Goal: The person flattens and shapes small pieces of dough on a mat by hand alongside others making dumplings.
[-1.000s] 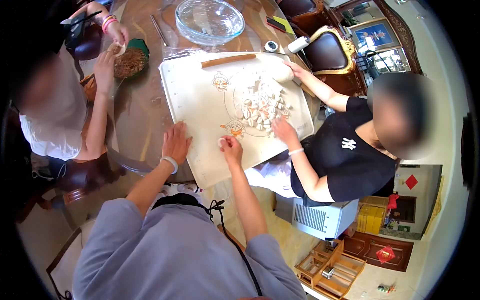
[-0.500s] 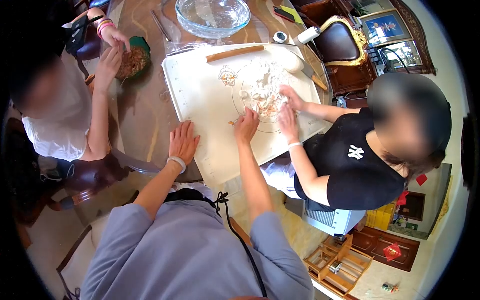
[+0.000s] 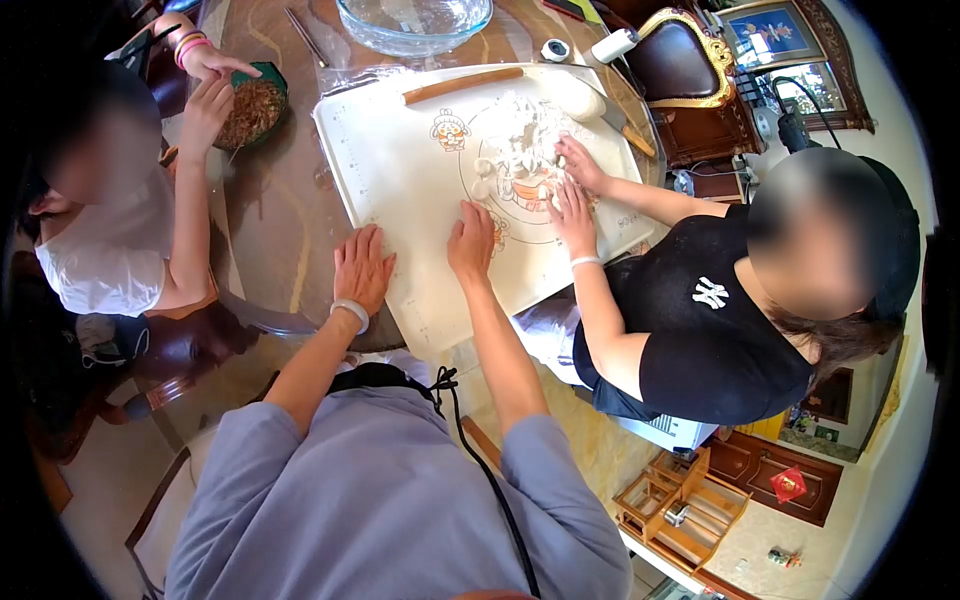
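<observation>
My left hand [image 3: 363, 268] lies with spread fingers at the near left edge of the white mat [image 3: 400, 190], holding nothing. Over the mat is my right hand [image 3: 470, 240], its fingers together; whatever it may hold is hidden. Beyond it, small dough pieces [image 3: 485, 180] and loose flour [image 3: 520, 125] cover the printed circle. A co-worker's two hands [image 3: 572, 215] touch the pieces from the right. The large dough lump [image 3: 580, 102] rests near the far right corner, and a wooden rolling pin [image 3: 462, 85] lies along the far edge.
A knife with a wooden handle [image 3: 638, 140] lies at the mat's right edge. Behind the mat stands a glass bowl [image 3: 415, 25]. At the left, another person's hands [image 3: 212, 90] are over a green bowl of filling [image 3: 250, 112]. A white roll [image 3: 614, 45] sits at the far right.
My right hand moved forward to the dough pieces, then drew back slightly left. The co-worker's hand left the dough lump and joined the other among the pieces, which are now more spread and pushed about.
</observation>
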Demonstrator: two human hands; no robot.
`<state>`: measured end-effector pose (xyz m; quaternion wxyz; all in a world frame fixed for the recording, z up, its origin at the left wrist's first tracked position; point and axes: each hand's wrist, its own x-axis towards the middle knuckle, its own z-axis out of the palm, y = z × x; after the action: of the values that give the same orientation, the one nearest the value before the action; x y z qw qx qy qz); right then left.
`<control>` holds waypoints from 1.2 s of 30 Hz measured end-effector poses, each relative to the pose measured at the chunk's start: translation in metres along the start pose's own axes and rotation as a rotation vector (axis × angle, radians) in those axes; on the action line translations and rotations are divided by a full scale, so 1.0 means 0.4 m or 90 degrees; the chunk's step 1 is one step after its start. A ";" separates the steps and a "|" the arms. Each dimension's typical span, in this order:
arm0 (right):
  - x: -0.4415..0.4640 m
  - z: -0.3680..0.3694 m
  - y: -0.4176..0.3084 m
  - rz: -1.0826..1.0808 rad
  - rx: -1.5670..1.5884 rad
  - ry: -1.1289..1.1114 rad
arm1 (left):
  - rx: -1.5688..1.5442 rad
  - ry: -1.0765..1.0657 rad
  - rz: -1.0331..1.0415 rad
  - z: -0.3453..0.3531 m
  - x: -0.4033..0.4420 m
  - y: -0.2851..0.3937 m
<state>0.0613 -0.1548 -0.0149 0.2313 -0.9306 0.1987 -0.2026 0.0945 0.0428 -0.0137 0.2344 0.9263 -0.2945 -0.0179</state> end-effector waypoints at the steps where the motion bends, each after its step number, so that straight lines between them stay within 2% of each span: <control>1: -0.009 -0.001 0.003 -0.005 0.002 0.003 | -0.001 -0.004 -0.003 -0.002 -0.001 0.001; 10: -0.131 -0.044 -0.026 -0.046 -0.030 -0.055 | 0.004 0.014 0.002 0.011 -0.003 -0.008; 17: -0.140 -0.066 0.011 -0.022 -0.035 -0.060 | 0.009 0.011 0.007 0.010 0.000 -0.010; 25: 0.081 -0.051 0.145 0.003 -0.060 0.109 | 0.004 0.005 -0.008 0.026 0.005 -0.012; 28: 0.175 -0.042 0.189 0.058 -0.057 0.136 | -0.001 -0.001 -0.020 0.022 0.008 -0.006; 31: 0.237 -0.013 0.223 0.170 -0.078 0.126 | -0.004 -0.008 -0.025 0.016 0.009 -0.002; 35: 0.263 0.004 0.255 0.163 -0.075 0.126 | 0.030 0.002 -0.006 0.036 0.009 -0.009; 36: 0.260 0.021 0.258 0.152 -0.103 0.167 | 0.037 0.006 -0.005 0.039 0.007 -0.013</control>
<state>0.1241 -0.2841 -0.0446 0.1504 -0.8816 0.3519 -0.2764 0.0969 0.0383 -0.0295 0.2082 0.9341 -0.2900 -0.0062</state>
